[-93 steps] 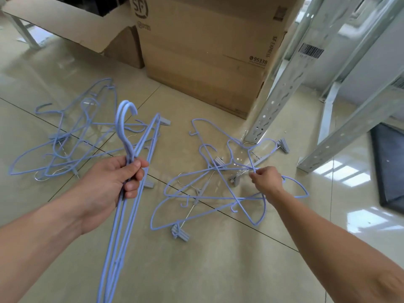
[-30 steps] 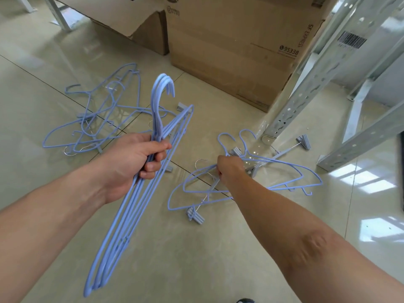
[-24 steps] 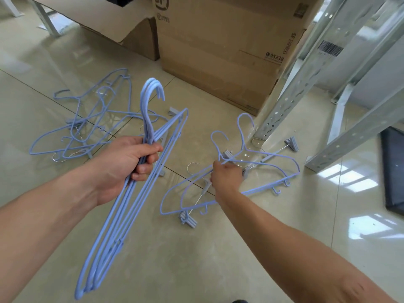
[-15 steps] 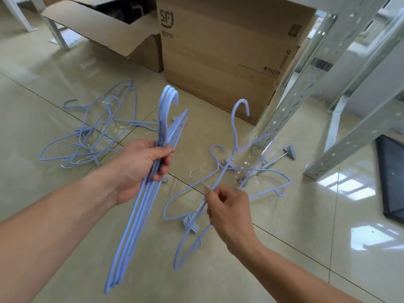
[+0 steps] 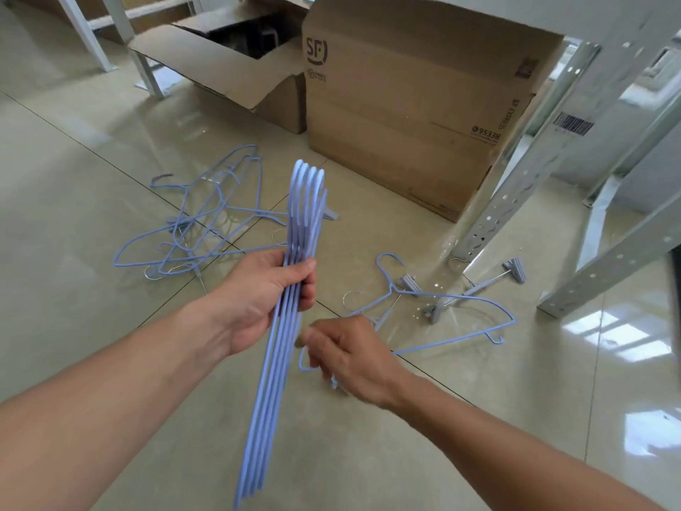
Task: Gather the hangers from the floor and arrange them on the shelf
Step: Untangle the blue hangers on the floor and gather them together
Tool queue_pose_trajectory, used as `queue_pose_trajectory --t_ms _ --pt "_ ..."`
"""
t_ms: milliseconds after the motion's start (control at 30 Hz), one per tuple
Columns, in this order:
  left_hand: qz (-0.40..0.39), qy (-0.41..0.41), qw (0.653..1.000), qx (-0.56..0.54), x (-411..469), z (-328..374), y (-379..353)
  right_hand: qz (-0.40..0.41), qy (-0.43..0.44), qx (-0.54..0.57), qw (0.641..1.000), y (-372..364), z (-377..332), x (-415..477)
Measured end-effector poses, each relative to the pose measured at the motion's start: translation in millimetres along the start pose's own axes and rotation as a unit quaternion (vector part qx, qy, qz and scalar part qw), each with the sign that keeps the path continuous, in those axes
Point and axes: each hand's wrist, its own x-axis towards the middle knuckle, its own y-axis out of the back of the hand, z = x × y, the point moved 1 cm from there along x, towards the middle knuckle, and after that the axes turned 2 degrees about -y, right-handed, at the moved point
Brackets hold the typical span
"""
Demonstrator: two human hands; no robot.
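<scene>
Now left hand (image 5: 263, 296) fingers clamped on four hangers (image 5: 291, 282) — right hand (image 5: 350, 357) fingers unclear.

Hanger bundle (image 5: 291, 289) in left grip (image 5: 258, 296) — upright

Right hand (image 5: 346, 354) motion-blurred, grip unclear; covers near end of floor hanger (image 5: 447, 319). Both forearms cut off by frame edge.

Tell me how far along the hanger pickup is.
Partly gathered. The left hand grips a stacked bundle of blue hangers; the right hand is beside it, blurred. A tangled pile, one blue hanger and clip hangers remain on the floor. Nothing visibly shelved yet.
</scene>
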Motion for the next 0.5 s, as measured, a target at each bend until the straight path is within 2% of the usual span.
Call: queue_pose_trajectory --t_ms 67,133,200,367,500 --pt "0.027 -0.005 1.000 0.005 -3 -2 5 0.078 -0.122 0.058 0.988 0 32 18" --pt "0.046 -0.009 0.999 0.019 -5 -3 9 0.143 -0.247 0.070 0.956 7 73 42" --pt "0.054 -0.011 0.998 0.017 -9 -3 12 0.183 -0.327 0.077 0.924 17 104 62" --pt "0.047 0.000 0.999 -0.013 -24 -7 11 0.278 -0.385 0.008 0.880 43 137 85" --pt "0.046 0.003 0.999 -0.021 -29 -5 12 0.279 -0.421 -0.023 0.863 51 144 87"
